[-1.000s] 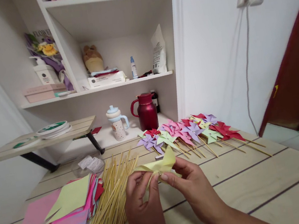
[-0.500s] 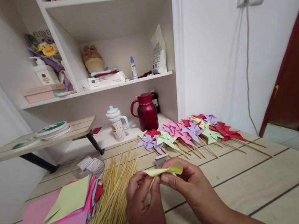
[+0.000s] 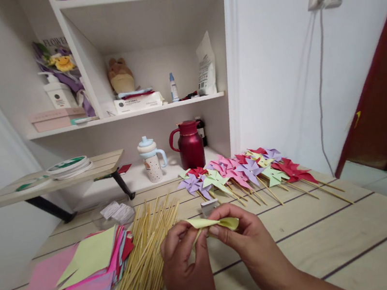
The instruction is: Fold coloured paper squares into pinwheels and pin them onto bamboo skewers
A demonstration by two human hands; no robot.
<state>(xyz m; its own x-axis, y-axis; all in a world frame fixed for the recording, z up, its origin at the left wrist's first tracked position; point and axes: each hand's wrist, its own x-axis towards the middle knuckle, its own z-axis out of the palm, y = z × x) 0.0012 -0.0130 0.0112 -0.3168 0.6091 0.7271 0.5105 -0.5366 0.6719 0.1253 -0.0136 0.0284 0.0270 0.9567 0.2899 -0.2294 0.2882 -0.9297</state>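
A piece of yellow paper (image 3: 206,222) is bent between my two hands, its right part curling over in a loop. My left hand (image 3: 186,259) pinches its left side, and my right hand (image 3: 247,242) grips the curled right side with thumb and fingers. Both thumbs meet close together under the paper's middle; what lies between them is hidden. Just behind the paper stands a small grey metal-looking piece (image 3: 209,206). Left of my left hand lies a bundle of thin wooden sticks (image 3: 140,271). Beyond it is a stack of coloured paper sheets (image 3: 90,259), yellow on top.
Several finished paper pinwheels (image 3: 251,170) on sticks lie at the back right. A clear container (image 3: 114,214) with white packets sits behind the paper stack. A red jug (image 3: 190,145) and a lidded cup (image 3: 152,161) stand at the back. A small raised shelf (image 3: 108,164) is at left.
The yellow paper's right curl has been pressed a little flatter and folded inward by my right fingers. Both hands stay in nearly the same place.
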